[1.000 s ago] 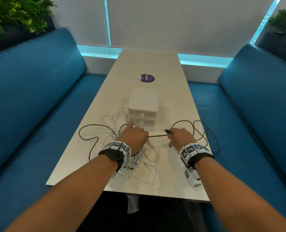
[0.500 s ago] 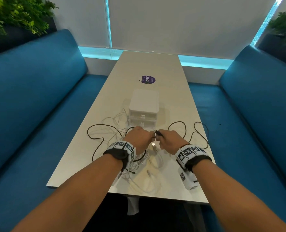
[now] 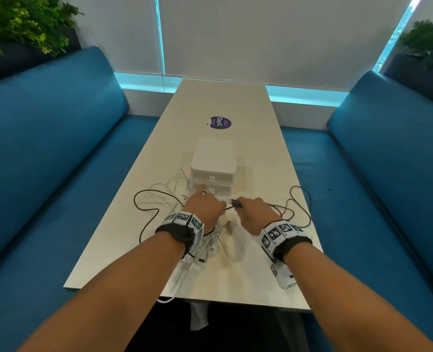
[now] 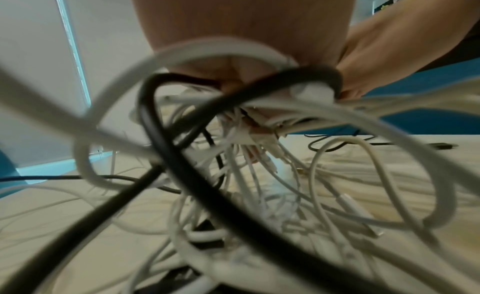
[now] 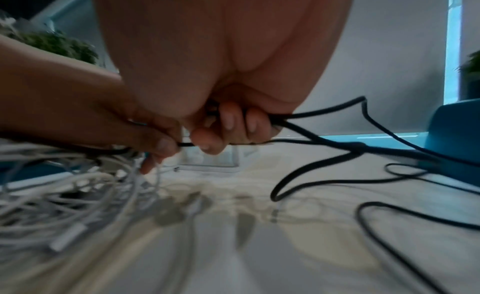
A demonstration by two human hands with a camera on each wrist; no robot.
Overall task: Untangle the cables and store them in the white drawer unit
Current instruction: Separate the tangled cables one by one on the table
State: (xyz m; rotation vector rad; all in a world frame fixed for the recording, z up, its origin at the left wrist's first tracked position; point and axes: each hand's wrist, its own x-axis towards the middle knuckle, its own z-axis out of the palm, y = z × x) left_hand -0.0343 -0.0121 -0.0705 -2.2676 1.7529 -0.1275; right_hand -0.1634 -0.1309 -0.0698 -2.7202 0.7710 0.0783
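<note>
The black cable runs across the near half of the table, one loop lying out at 9 o'clock from the hands, the rest coiled at 3 o'clock by the table's right edge. Its taut stretch lies left to right between the two hands, so the long axis crosses the person's front. The white cables sit bunched under the left wrist. The white drawer unit, both drawers closed, stands at 12 o'clock, just beyond the knuckles; the left hand is nearer it. That hand is curled around black and white strands together, index finger pointing forward. The right hand pinches the black cable near its plug, fingers folded over slack loops.
</note>
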